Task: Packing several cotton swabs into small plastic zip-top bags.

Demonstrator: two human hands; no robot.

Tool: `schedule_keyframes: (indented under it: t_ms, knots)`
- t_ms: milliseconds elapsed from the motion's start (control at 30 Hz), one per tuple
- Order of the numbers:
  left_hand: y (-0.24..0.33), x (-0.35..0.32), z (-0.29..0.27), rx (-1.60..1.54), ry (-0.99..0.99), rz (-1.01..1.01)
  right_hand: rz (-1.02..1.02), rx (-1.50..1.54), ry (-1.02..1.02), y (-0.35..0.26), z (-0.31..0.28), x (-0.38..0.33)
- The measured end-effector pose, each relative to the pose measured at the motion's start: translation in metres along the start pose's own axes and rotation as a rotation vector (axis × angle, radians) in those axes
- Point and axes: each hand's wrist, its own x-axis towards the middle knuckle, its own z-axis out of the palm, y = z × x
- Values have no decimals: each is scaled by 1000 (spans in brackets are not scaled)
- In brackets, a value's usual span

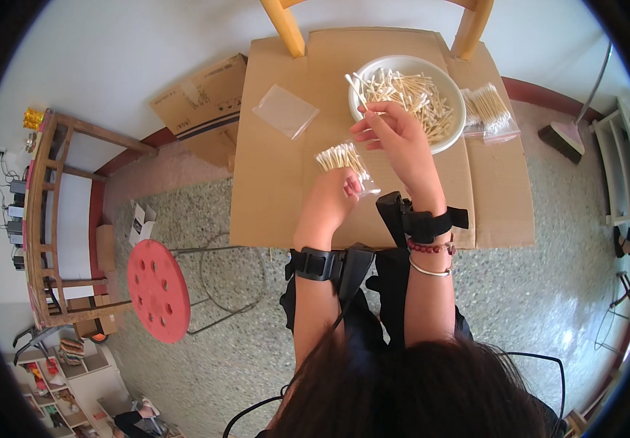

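- Left hand (pixel 331 196) grasps white-tipped wooden swabs (pixel 337 157) and clear plastic bag (pixel 370 189).
- Right hand (pixel 401 142) pinches at least one swab (pixel 359 94).
- Brown cardboard box (pixel 201 95) bears printing.

Beyond right fingers (pixel 386 108): one bowl (pixel 459 98), swabs (pixel 411 95) too dense to count; left of them: one flat bag (pixel 285 112), one stool (pixel 159 290).

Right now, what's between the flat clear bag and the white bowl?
Just brown cardboard: in the head view, nothing lies on the short stretch between the bag and the bowl.
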Motion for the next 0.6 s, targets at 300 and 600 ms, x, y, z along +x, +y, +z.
schedule_keyframes:
  t_ms: [300, 600]
  knots:
    - [30, 8, -14, -24, 597, 252, -161, 78, 225, -7, -7, 0]
    - [43, 8, -17, -237, 657, 198, -269, 145, 150, -14, 2, -3]
